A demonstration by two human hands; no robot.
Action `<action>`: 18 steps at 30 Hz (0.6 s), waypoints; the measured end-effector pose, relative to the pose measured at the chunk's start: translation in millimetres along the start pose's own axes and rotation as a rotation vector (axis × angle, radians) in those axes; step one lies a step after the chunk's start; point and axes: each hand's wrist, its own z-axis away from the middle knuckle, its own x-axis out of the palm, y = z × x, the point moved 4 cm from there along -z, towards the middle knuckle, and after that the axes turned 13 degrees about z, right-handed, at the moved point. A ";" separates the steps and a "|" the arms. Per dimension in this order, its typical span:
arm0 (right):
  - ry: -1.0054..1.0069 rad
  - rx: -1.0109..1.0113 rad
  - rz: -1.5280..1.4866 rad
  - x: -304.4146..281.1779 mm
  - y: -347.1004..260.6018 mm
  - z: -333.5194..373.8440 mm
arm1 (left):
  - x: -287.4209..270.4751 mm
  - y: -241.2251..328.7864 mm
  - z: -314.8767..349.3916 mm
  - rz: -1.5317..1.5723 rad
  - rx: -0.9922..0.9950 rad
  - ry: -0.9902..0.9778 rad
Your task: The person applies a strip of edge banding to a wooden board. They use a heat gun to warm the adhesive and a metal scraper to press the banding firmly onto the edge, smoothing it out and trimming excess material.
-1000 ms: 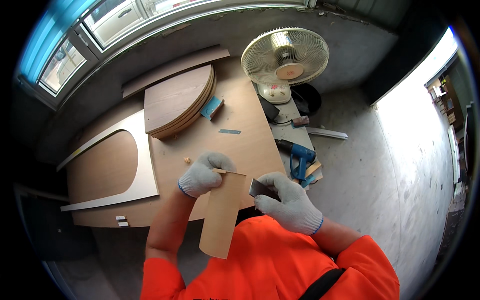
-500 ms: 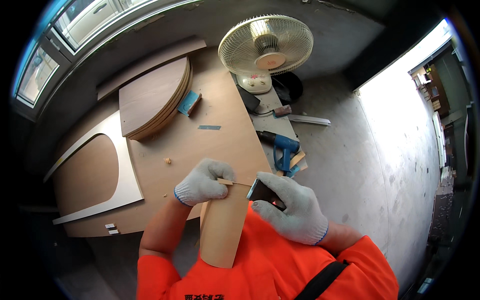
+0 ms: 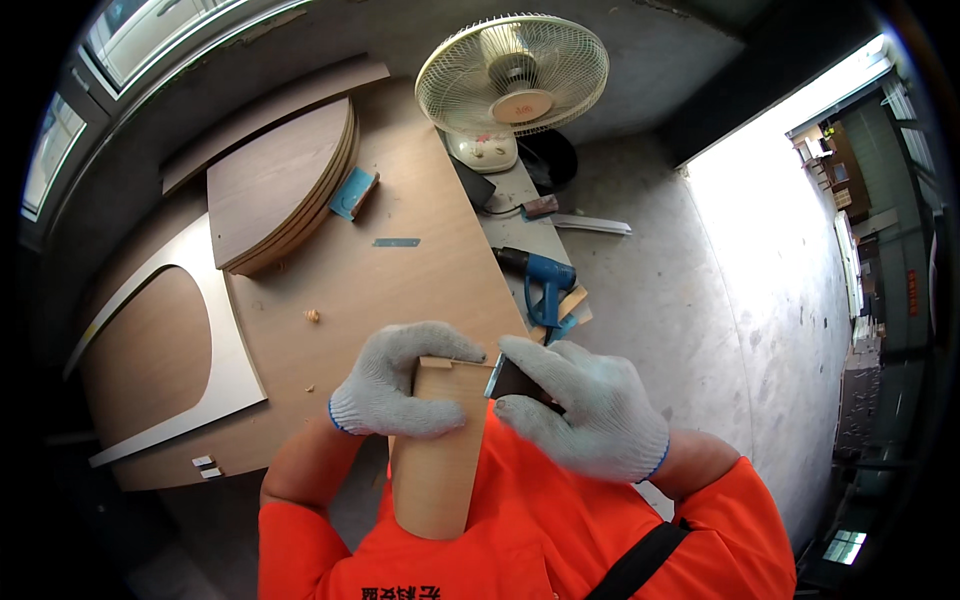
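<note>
In a grey knitted glove, my left hand (image 3: 392,385) is wrapped round the upper part of a curved, light wood-coloured board (image 3: 435,480) that rests against my orange shirt. A thin sliver of the same colour (image 3: 436,364) lies along the board's upper edge, between thumb and fingers. My right hand (image 3: 595,415), gloved alike, grips a dark block with a pale, shiny edge (image 3: 520,384). That edge meets or nearly meets the board's upper right corner; I cannot tell if it touches.
Ahead stands a wood-topped table (image 3: 420,290) with stacked curved panels (image 3: 275,190), a white frame (image 3: 235,345), a blue-and-brown block (image 3: 353,194) and a flat metal strip (image 3: 397,242). On a side bench sit a fan (image 3: 515,75) and a blue heat gun (image 3: 548,280).
My left hand has opened from a pinch on the sliver to a wider grip round the board. My right hand still holds the block at the corner. The whole view has shifted slightly.
</note>
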 end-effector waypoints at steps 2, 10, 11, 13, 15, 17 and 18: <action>0.002 -0.033 0.052 -0.2 -2.6 -1.8 | -2.1 -0.7 1.6 -0.074 0.018 -0.007; -0.119 -0.052 0.084 -3.1 -5.5 -4.3 | 7.8 4.7 -4.5 -0.014 -0.063 -0.020; -0.124 -0.059 0.077 -2.9 -5.5 -4.4 | 7.9 4.6 -4.7 -0.017 -0.054 -0.027; -0.138 -0.065 0.081 -3.3 -6.4 -3.9 | 7.8 4.2 -4.8 -0.024 -0.037 -0.042; -0.152 -0.076 0.066 -2.3 -7.1 -4.4 | 8.1 4.7 -4.4 -0.046 -0.028 -0.047; -0.164 -0.087 0.042 -1.2 -7.7 -5.3 | 8.0 4.8 -3.9 -0.072 0.000 -0.056; -0.162 -0.097 0.047 -1.0 -8.3 -5.6 | 7.4 4.0 -3.7 -0.086 0.025 -0.064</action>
